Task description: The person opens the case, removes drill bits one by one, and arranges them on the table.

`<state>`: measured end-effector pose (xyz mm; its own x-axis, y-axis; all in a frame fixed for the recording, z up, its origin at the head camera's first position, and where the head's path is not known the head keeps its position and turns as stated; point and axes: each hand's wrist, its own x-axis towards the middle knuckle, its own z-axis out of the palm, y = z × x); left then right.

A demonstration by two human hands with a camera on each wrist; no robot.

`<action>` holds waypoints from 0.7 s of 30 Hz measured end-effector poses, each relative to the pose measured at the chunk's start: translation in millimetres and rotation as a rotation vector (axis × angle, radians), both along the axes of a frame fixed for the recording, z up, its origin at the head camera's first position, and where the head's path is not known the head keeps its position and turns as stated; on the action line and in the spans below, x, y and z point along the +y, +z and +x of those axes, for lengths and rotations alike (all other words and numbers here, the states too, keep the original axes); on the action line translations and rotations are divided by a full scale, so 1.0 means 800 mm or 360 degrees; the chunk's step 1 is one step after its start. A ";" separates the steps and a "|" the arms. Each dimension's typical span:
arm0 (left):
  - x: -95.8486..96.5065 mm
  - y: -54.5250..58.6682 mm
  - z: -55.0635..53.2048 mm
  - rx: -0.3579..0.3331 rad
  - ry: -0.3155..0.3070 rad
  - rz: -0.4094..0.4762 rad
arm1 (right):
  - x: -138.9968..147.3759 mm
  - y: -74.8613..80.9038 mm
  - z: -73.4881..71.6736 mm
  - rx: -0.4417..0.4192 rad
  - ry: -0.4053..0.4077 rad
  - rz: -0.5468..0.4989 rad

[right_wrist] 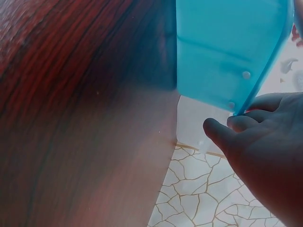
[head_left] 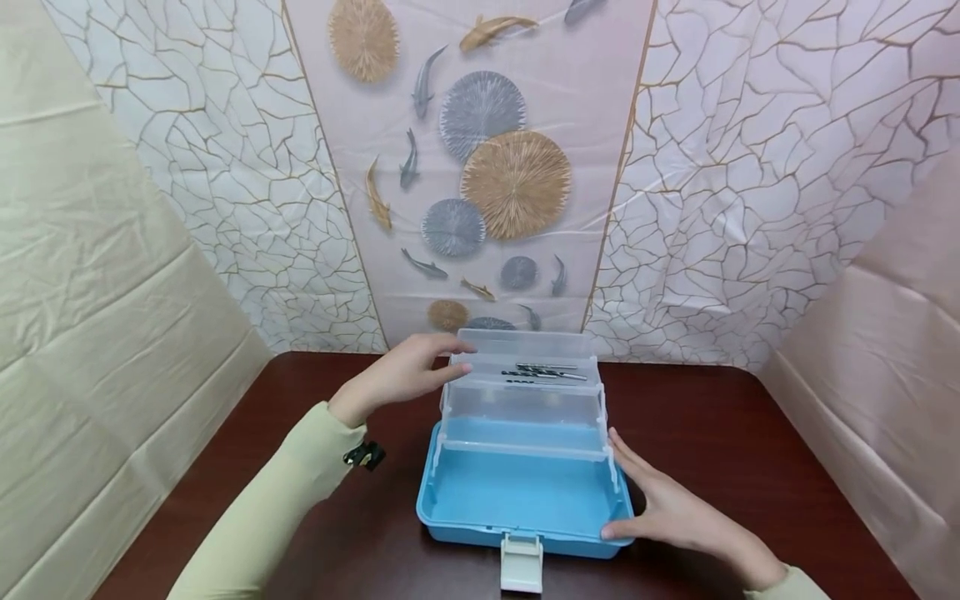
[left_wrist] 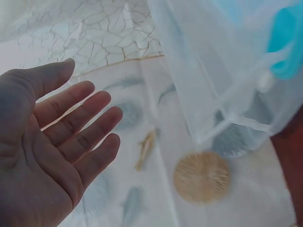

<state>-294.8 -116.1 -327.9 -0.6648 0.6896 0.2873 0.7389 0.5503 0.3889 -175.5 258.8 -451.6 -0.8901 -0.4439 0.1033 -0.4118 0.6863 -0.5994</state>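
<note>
A blue toolbox (head_left: 525, 496) stands unfolded on the table, its translucent tiered trays (head_left: 525, 408) raised toward the back. Several drill bits (head_left: 543, 372) lie in an upper tray. My left hand (head_left: 408, 373) is at the upper left corner of these trays, fingers extended; the left wrist view shows its palm (left_wrist: 47, 146) bare and apart from the plastic. My right hand (head_left: 667, 508) holds the toolbox at its front right corner, thumb on the rim and fingers along the right side. In the right wrist view, some of those fingers are hidden behind the blue wall (right_wrist: 227, 52).
A white latch (head_left: 521, 562) hangs from the toolbox's front edge. The dark red-brown table (head_left: 360, 533) extends to both sides. Patterned cloth (head_left: 480, 192) hangs behind it, and pale cloth panels (head_left: 97, 333) flank it. A small black clip-like object (head_left: 364, 455) is by my left cuff.
</note>
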 end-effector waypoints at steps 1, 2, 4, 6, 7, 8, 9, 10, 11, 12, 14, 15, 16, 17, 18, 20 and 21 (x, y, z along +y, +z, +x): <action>0.006 0.005 -0.004 0.0007 -0.0015 -0.0030 | -0.001 0.000 0.000 -0.0005 0.0002 0.0003; 0.012 0.010 -0.007 0.0011 -0.0032 -0.0061 | -0.001 -0.001 -0.001 -0.0008 0.0002 0.0006; 0.024 0.019 -0.012 0.0035 -0.0067 -0.0131 | -0.001 -0.001 -0.001 -0.0004 -0.0003 0.0007; 0.036 0.027 -0.016 0.0048 -0.0095 -0.0202 | 0.000 -0.001 -0.002 0.0012 -0.0010 0.0014; 0.042 0.031 -0.017 0.0062 -0.0112 -0.0243 | 0.000 0.000 -0.003 0.0016 -0.0013 0.0011; 0.047 0.035 -0.019 0.0067 -0.0129 -0.0279 | 0.000 0.000 -0.003 0.0022 -0.0012 0.0009; 0.052 0.037 -0.021 0.0080 -0.0145 -0.0313 | 0.000 0.001 -0.003 0.0017 -0.0007 0.0001; 0.056 0.040 -0.023 0.0094 -0.0161 -0.0344 | 0.001 0.001 -0.003 0.0014 -0.0004 -0.0002; 0.060 0.042 -0.025 0.0098 -0.0172 -0.0374 | 0.001 0.001 -0.003 0.0021 -0.0005 0.0004; 0.064 0.043 -0.027 0.0108 -0.0186 -0.0399 | 0.001 0.001 -0.003 0.0019 -0.0005 0.0000; 0.071 0.045 -0.032 0.0119 -0.0207 -0.0432 | 0.001 -0.001 -0.002 0.0020 -0.0006 -0.0003; 0.074 0.044 -0.034 0.0121 -0.0213 -0.0445 | 0.002 -0.001 -0.002 0.0019 -0.0007 -0.0002; 0.077 0.044 -0.036 0.0120 -0.0216 -0.0459 | 0.002 -0.002 -0.002 0.0023 -0.0010 0.0003; 0.079 0.043 -0.039 0.0114 -0.0216 -0.0470 | 0.002 -0.003 -0.002 0.0026 -0.0011 0.0003; 0.081 0.042 -0.041 0.0109 -0.0219 -0.0478 | 0.001 -0.003 -0.002 0.0022 -0.0009 0.0000; 0.085 0.040 -0.045 0.0085 -0.0218 -0.0496 | 0.001 -0.004 -0.002 0.0014 -0.0007 -0.0002; 0.086 0.038 -0.046 0.0079 -0.0212 -0.0514 | 0.001 -0.005 -0.003 0.0009 -0.0005 -0.0003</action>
